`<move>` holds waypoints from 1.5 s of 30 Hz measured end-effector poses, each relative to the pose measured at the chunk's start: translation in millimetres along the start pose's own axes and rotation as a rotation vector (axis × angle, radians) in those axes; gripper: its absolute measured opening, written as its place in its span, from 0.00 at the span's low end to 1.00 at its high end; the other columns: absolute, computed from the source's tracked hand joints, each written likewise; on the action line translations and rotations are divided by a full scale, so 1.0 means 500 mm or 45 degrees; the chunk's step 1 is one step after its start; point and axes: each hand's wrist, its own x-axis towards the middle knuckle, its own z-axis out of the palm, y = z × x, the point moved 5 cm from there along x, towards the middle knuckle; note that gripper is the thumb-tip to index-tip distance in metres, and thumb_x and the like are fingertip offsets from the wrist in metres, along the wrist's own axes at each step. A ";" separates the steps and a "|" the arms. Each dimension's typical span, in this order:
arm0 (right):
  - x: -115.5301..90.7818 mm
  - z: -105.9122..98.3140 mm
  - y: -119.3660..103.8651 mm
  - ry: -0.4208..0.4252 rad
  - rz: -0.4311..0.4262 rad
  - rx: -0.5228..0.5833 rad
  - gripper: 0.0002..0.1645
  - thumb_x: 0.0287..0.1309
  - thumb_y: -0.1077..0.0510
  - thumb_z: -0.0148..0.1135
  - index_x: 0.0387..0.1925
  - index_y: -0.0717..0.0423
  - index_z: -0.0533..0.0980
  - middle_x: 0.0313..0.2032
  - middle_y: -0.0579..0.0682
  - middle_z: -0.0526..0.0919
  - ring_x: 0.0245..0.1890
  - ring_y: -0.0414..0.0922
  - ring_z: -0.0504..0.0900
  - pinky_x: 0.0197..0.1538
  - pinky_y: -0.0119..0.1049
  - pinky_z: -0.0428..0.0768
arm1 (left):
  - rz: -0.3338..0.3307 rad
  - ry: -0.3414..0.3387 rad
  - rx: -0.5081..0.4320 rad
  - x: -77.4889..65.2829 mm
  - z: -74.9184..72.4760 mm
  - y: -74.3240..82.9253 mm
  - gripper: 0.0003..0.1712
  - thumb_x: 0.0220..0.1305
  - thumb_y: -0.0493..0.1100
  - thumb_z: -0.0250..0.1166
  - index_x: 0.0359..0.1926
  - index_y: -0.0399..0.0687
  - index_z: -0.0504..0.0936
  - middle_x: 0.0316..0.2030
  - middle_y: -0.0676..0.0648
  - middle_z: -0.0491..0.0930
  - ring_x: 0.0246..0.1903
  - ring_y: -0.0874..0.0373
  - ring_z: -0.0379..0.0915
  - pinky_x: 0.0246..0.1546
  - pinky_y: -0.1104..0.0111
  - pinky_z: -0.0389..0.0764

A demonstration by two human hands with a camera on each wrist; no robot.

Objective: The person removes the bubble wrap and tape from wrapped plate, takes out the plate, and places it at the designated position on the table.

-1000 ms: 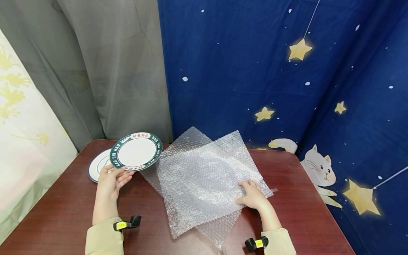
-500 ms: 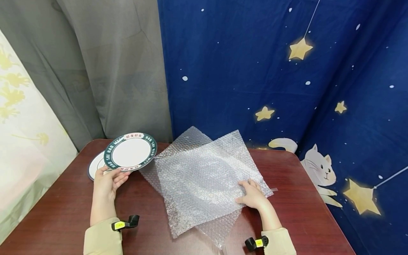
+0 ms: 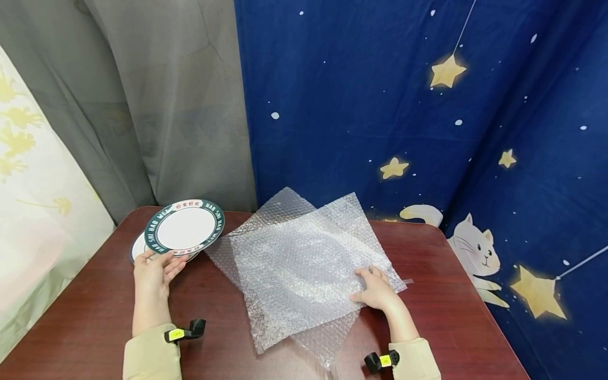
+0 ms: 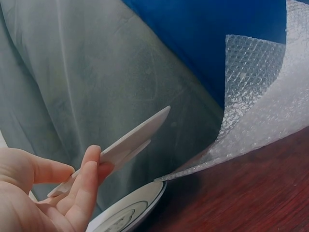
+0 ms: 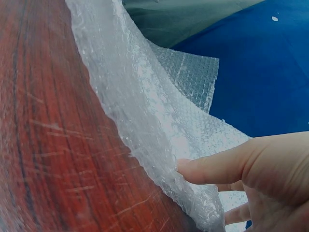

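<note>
A plate (image 3: 185, 228) with a dark green lettered rim is pinched at its near edge by my left hand (image 3: 154, 274), thumb on top and fingers beneath. It is tilted above a second white plate (image 3: 138, 248), which lies on the table mostly hidden behind it. In the left wrist view the held plate (image 4: 130, 140) shows edge-on, apart from the lower plate (image 4: 128, 212). My right hand (image 3: 377, 290) rests on the right part of a sheet of bubble wrap (image 3: 304, 274), with loosely bent fingers. The right wrist view has the thumb touching the wrap's edge.
Another bubble wrap sheet (image 3: 285, 208) lies crosswise underneath, its corners sticking out. The reddish-brown table (image 3: 456, 327) ends at a grey curtain (image 3: 190, 105) and a blue star-patterned curtain (image 3: 342, 105). A pale curtain (image 3: 38, 211) hangs along the left side.
My left hand has carried the green-rimmed plate to the left, off the wrap's corner and further over the lower plate. My right hand and the bubble wrap look unmoved.
</note>
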 end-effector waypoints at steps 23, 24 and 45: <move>0.001 0.002 0.004 0.012 -0.001 0.013 0.38 0.45 0.58 0.74 0.59 0.60 0.71 0.64 0.75 0.55 0.65 0.72 0.49 0.58 0.70 0.58 | 0.007 0.192 -0.033 0.006 -0.041 -0.014 0.30 0.66 0.30 0.56 0.60 0.54 0.51 0.42 0.43 0.70 0.25 0.51 0.84 0.30 0.61 0.83; 0.001 0.002 0.004 0.012 -0.003 0.012 0.38 0.45 0.58 0.74 0.59 0.60 0.71 0.64 0.76 0.55 0.65 0.73 0.49 0.57 0.70 0.58 | 0.005 0.195 -0.038 0.007 -0.043 -0.015 0.32 0.66 0.30 0.55 0.61 0.54 0.49 0.43 0.43 0.69 0.25 0.51 0.84 0.30 0.62 0.83; 0.001 -0.001 0.002 -0.002 0.005 0.011 0.37 0.46 0.56 0.74 0.59 0.59 0.72 0.65 0.75 0.56 0.65 0.73 0.49 0.57 0.71 0.58 | -0.019 0.230 -0.097 0.024 -0.064 -0.024 0.35 0.65 0.29 0.57 0.62 0.55 0.48 0.36 0.46 0.73 0.25 0.51 0.84 0.27 0.62 0.83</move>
